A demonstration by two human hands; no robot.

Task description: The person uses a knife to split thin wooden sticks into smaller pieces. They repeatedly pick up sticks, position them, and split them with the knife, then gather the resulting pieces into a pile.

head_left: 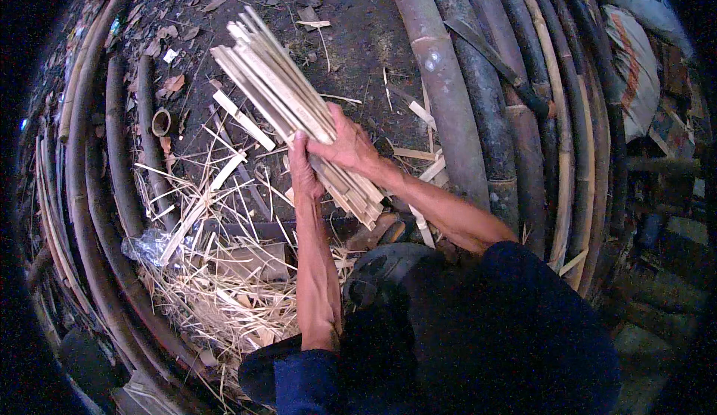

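Observation:
A bundle of pale split bamboo strips (pixel 272 79) is held at a slant in front of me, its far ends uneven and toward the upper left. My left hand (pixel 302 165) is closed round the bundle's left side, thumb pointing up along it. From the right, my right hand (pixel 347 142) wraps the same bundle near its middle. The bundle's near ends stick out below my hands, close to my knee. Under and left of the bundle, loose bamboo slats (pixel 244 120) lie on the dark ground. The fingers beneath the strips are hidden.
Thick bamboo poles (pixel 463 116) lie lengthwise on the right, with a long-bladed knife (pixel 485 53) resting across them. More poles (pixel 82 176) line the left. Shavings (pixel 231 295) heap at lower left beside crumpled clear plastic (pixel 149 247). White sacks (pixel 631 72) stand at far right.

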